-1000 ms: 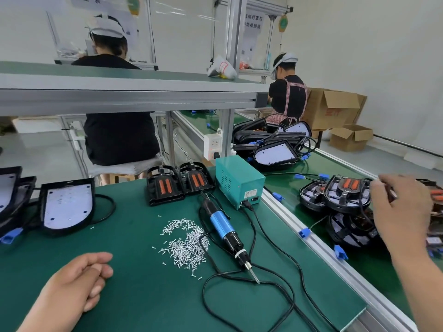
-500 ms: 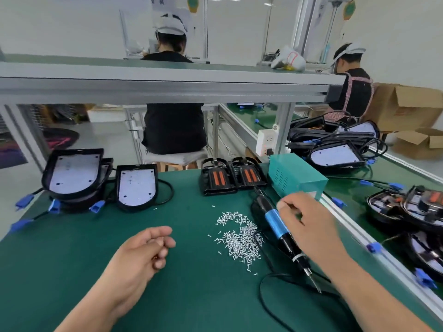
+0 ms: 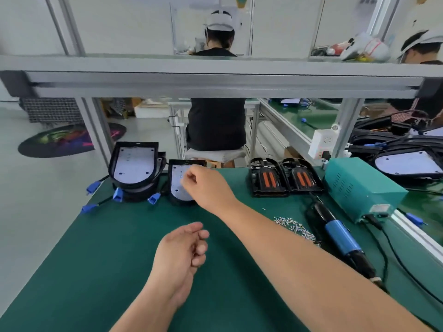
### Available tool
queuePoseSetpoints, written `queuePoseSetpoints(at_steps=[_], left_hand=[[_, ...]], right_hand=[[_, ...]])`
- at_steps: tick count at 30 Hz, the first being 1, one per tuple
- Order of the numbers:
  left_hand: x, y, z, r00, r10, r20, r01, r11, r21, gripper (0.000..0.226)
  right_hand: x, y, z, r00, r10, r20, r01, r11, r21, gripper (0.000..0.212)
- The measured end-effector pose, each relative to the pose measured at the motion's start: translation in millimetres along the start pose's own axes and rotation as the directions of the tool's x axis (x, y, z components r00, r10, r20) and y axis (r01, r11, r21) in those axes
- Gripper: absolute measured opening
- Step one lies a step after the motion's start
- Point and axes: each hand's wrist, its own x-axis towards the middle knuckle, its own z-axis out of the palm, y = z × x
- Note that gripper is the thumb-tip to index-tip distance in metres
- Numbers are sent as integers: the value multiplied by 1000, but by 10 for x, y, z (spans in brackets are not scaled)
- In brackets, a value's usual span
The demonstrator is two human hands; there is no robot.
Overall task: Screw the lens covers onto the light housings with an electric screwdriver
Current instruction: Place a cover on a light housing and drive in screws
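Housings stand in groups to the left of the teal power box (image 3: 362, 188), which sits at the far right of the green surface (image 3: 103, 259). Just left of the box, two open light housings (image 3: 267, 179) lie side by side, orange strips showing inside. Well to the left of the box lies a single covered housing (image 3: 177, 191), pale lens cover up. Farther left again is a stack of covered housings (image 3: 134, 166), with blue connectors (image 3: 153, 198) trailing on black leads. The right hand (image 3: 206, 185) is stretched across from the box's side and hangs over the single covered housing. Its grip is curled, fingertips bent in above the pale cover, but whether it touches or holds anything cannot be told. The left hand (image 3: 179, 248) is nearer the person, left of the box and well apart from every housing — its grip is loosely curled with nothing in it. The electric screwdriver (image 3: 340, 238), black with a blue band, lies on the surface just in front of the box, apart from both hands, its cable beside it. A scatter of small screws (image 3: 294, 227) lies just left of the screwdriver, partly hidden by the right forearm.
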Motion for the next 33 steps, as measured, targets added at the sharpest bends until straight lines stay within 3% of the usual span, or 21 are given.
queuePoseSetpoints(at_steps=[3, 9, 22, 28, 33], left_hand=[[4, -5, -3, 999, 1, -36, -3, 999, -54, 33], [7, 27, -6, 999, -36, -29, 31, 988, -149, 39], [-22, 54, -1, 997, -55, -50, 44, 978, -203, 34], [-35, 77, -5, 995, -49, -86, 32, 980, -195, 30], [-27, 82, -3, 994, -59, -95, 39, 980, -195, 29]], right_hand=[[229, -210, 262, 999, -46, -6, 47, 999, 19, 16], [513, -389, 547, 991, -124, 47, 127, 989, -72, 34], [646, -331, 583, 981, -146, 129, 160, 981, -110, 25], [589, -196, 599, 978, -202, 46, 204, 978, -50, 19], [285, -139, 409, 972, -217, -92, 227, 967, 115, 17]])
